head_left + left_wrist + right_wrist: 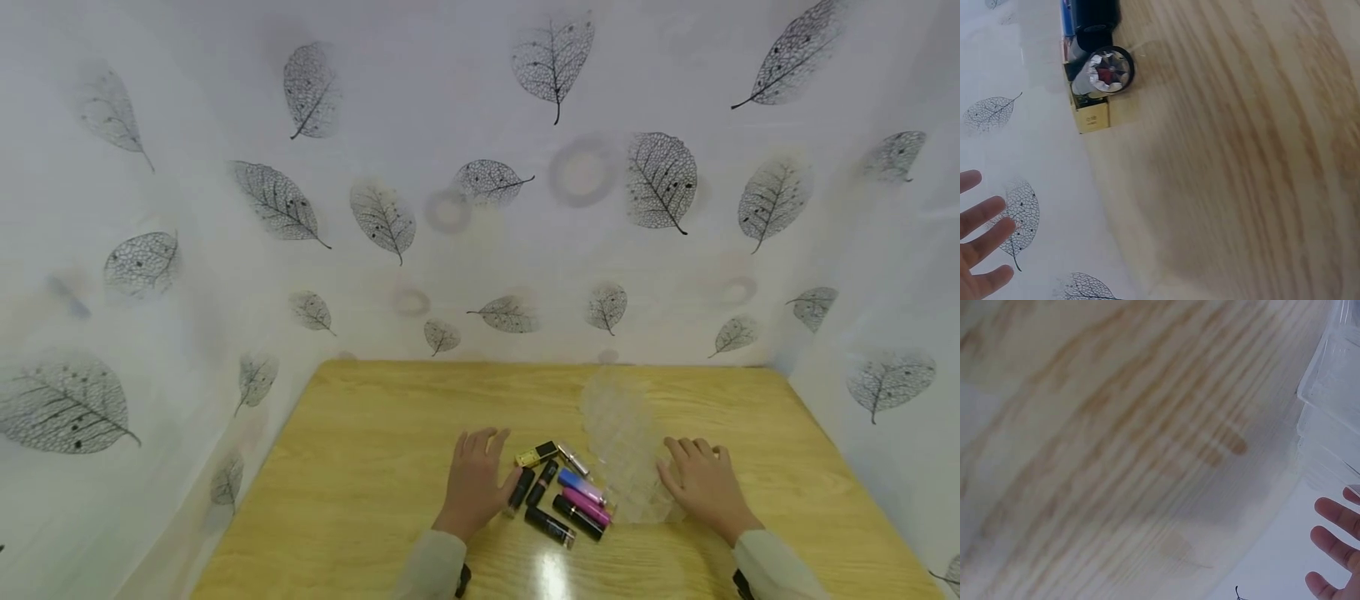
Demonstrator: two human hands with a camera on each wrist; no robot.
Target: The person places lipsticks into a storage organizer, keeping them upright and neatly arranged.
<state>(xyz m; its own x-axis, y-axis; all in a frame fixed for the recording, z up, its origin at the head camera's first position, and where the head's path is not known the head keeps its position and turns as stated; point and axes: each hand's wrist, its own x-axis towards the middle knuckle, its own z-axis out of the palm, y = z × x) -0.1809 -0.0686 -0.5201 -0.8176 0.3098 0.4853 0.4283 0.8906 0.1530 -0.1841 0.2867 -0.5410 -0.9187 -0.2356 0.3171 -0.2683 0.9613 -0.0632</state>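
Observation:
My left hand [476,479] hovers over the table left of a cluster of lipstick tubes, fingers spread, its thumb tip beside a black tube [521,490]. Around that tube lie a gold-and-black one [536,454], a silver one [573,460], a blue one [581,486], a magenta one [587,506] and several more black ones [550,527]. Across the cluster my right hand [705,483] is held with loosely bent fingers at the right edge of a clear plastic organizer [630,454]. Both hands hold nothing; the right wrist view shows the organizer's transparent walls [1335,381] above the fingers.
The wooden table [375,433] runs back to a white leaf-patterned sheet [480,250], which also hangs at both sides. A bright light reflection lies on the tabletop in front of the tubes.

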